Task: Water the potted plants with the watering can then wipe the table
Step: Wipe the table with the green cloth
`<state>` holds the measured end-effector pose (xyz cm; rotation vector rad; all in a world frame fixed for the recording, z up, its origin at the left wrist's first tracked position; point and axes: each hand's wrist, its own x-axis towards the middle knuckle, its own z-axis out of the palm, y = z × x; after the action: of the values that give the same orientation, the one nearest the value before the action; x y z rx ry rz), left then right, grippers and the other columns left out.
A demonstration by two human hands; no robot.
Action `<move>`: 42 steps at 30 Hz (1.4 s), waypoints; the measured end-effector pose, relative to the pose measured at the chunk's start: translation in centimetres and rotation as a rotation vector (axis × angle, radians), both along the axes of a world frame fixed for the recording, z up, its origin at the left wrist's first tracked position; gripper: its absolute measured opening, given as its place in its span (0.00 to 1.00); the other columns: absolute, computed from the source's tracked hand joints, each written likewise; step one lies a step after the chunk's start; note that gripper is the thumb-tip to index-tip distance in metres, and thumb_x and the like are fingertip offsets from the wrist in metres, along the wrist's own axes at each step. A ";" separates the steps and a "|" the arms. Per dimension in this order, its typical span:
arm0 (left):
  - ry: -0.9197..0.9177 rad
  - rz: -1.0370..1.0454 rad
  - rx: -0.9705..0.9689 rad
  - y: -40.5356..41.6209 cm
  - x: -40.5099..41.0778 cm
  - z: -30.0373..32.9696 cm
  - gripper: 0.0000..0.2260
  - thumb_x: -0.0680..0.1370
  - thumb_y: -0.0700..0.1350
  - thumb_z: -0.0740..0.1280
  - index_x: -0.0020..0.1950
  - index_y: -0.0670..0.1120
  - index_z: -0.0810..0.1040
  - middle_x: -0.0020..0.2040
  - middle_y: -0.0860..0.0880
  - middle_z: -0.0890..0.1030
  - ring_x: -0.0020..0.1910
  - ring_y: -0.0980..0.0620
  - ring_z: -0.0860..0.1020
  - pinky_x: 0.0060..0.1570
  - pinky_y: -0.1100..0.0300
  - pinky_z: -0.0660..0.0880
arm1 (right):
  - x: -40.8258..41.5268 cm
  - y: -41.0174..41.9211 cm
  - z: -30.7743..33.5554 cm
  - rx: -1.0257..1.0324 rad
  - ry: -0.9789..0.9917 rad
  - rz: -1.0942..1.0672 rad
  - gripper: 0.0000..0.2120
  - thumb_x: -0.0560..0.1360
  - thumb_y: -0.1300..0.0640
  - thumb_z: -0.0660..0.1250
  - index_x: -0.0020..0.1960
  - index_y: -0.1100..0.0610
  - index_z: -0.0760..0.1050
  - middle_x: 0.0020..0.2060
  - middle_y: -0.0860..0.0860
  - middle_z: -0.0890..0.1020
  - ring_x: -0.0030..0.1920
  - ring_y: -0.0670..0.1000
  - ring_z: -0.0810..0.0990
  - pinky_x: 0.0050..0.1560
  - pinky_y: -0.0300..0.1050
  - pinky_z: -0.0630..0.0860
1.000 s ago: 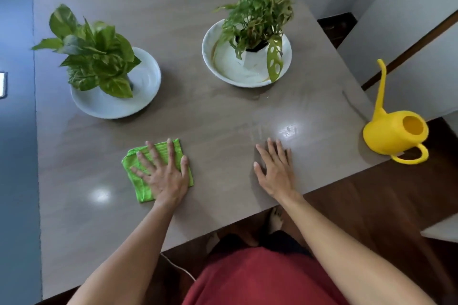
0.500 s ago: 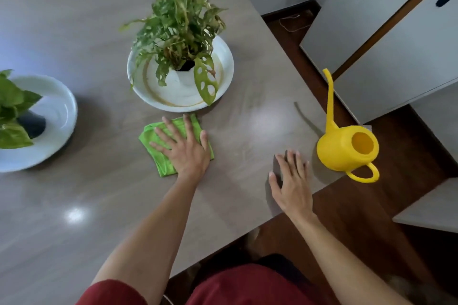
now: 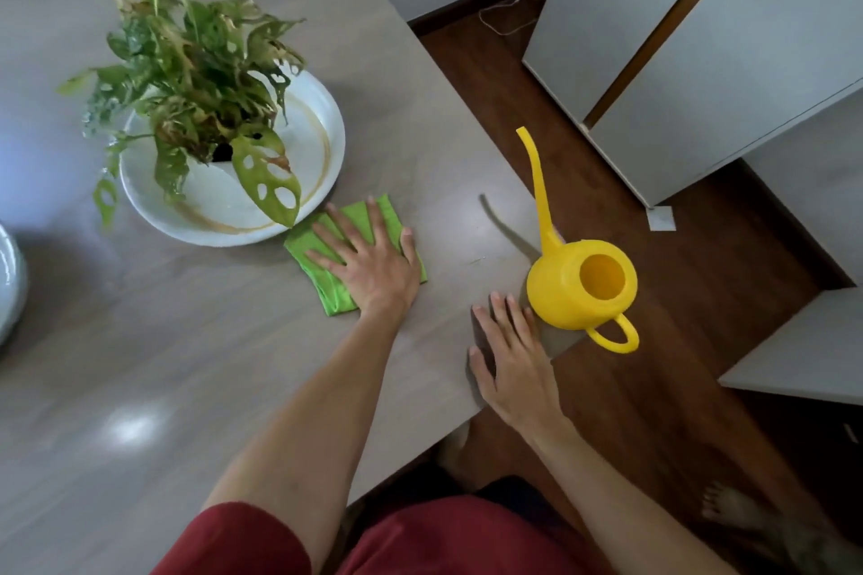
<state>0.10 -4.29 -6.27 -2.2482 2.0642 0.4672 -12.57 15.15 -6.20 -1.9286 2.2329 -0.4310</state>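
On the grey table (image 3: 140, 341), the left hand (image 3: 373, 266) presses flat on the green cloth (image 3: 327, 285) at the plant saucer's (image 3: 327, 126) five o'clock, while the right hand (image 3: 513, 360) rests open by the yellow watering can (image 3: 569, 289) at the table's three o'clock corner, above dark wood floor (image 3: 700, 294).

No readable text or labels anywhere.

The left hand (image 3: 371, 264) lies flat with fingers spread on a folded green cloth (image 3: 327, 289), pressing it to the grey table (image 3: 140, 341). Just beyond its fingertips sits a white dish (image 3: 322, 126) holding a potted plant (image 3: 196, 70), one holed leaf hanging over the rim toward the cloth. The right hand (image 3: 513, 360) rests flat at the table's edge. Just past its fingers stands the yellow watering can (image 3: 567, 289), spout pointing away.
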 end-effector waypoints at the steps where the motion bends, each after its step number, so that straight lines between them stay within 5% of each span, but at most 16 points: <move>1: 0.002 -0.022 -0.002 -0.2 -1.0 -0.1 0.32 0.81 0.65 0.41 0.82 0.55 0.41 0.80 0.36 0.37 0.78 0.29 0.39 0.71 0.26 0.41 | 0.0 0.1 0.0 0.004 -0.007 -0.003 0.25 0.81 0.50 0.61 0.76 0.58 0.66 0.77 0.56 0.64 0.79 0.56 0.56 0.76 0.58 0.59; 11: 0.010 -0.284 -0.028 -0.9 -9.1 -0.4 0.30 0.81 0.65 0.41 0.82 0.57 0.40 0.81 0.37 0.37 0.78 0.29 0.37 0.71 0.26 0.40 | -0.4 1.8 -0.1 0.034 -0.066 -0.036 0.27 0.80 0.51 0.61 0.77 0.58 0.63 0.77 0.54 0.63 0.79 0.52 0.57 0.72 0.51 0.67; 20: 0.027 -0.490 -0.076 1.3 -8.0 -0.5 0.30 0.81 0.65 0.41 0.82 0.57 0.42 0.82 0.39 0.39 0.79 0.31 0.39 0.71 0.26 0.40 | -0.2 3.5 0.5 -0.048 -0.216 -0.172 0.23 0.81 0.52 0.63 0.72 0.61 0.70 0.74 0.55 0.68 0.75 0.52 0.65 0.70 0.52 0.70; 27: 0.100 -0.659 0.000 5.4 -5.1 0.5 0.33 0.78 0.65 0.34 0.82 0.54 0.42 0.82 0.40 0.39 0.80 0.35 0.39 0.74 0.32 0.37 | 0.3 1.0 2.5 -0.277 -0.218 -0.186 0.18 0.79 0.58 0.64 0.67 0.64 0.75 0.67 0.57 0.77 0.57 0.56 0.77 0.57 0.50 0.77; 30: 0.281 -0.564 -0.032 3.8 -2.5 2.5 0.35 0.79 0.64 0.38 0.82 0.48 0.52 0.82 0.39 0.46 0.81 0.39 0.45 0.78 0.40 0.40 | 1.0 -2.5 3.0 -0.224 -0.168 -0.196 0.20 0.80 0.54 0.62 0.68 0.62 0.73 0.67 0.58 0.76 0.58 0.57 0.76 0.59 0.53 0.75; 33: 0.215 -0.459 -0.139 2.0 1.9 2.2 0.31 0.81 0.62 0.43 0.81 0.49 0.57 0.81 0.37 0.52 0.80 0.35 0.50 0.76 0.37 0.44 | 2.2 -6.5 3.1 -0.073 -0.074 -0.169 0.24 0.80 0.48 0.59 0.73 0.58 0.69 0.72 0.61 0.70 0.71 0.61 0.68 0.70 0.55 0.68; 37: 0.137 -0.387 -0.137 1.1 6.8 0.1 0.27 0.83 0.58 0.49 0.82 0.52 0.55 0.82 0.37 0.51 0.81 0.38 0.48 0.77 0.37 0.45 | 3.4 -10.3 2.0 0.129 0.011 -0.143 0.28 0.80 0.41 0.55 0.77 0.49 0.61 0.79 0.61 0.55 0.79 0.63 0.51 0.77 0.62 0.52; 42: 0.070 -0.351 -0.126 1.3 8.0 -1.0 0.30 0.83 0.59 0.53 0.82 0.55 0.48 0.82 0.38 0.44 0.81 0.40 0.43 0.77 0.39 0.39 | 3.7 -11.7 -0.2 0.213 0.124 -0.193 0.33 0.78 0.31 0.49 0.79 0.43 0.55 0.80 0.59 0.51 0.80 0.62 0.46 0.77 0.64 0.46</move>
<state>8.14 -2.96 -7.29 -1.8876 2.5188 0.4051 -8.87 3.41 -6.40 -1.6839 2.4412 -0.0928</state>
